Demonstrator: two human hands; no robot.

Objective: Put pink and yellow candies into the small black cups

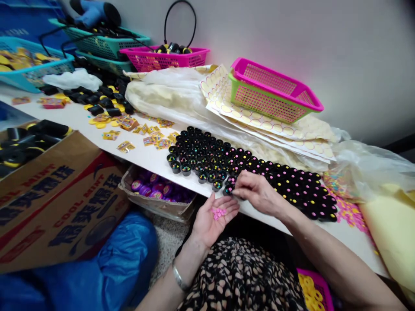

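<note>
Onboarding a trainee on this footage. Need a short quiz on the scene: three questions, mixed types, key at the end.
1. Which hand is palm up, and what lies on it?
2. True or false: in the basket stack behind the work, the green one sits on top of the pink one.
3. Fill in: the right hand is at the near edge of a cluster of round, open-topped black ____.

Key:
1. The left hand; small pink pieces.
2. False: the pink basket is on top of the green basket, above the printed sheets.
3. Cups.
</note>
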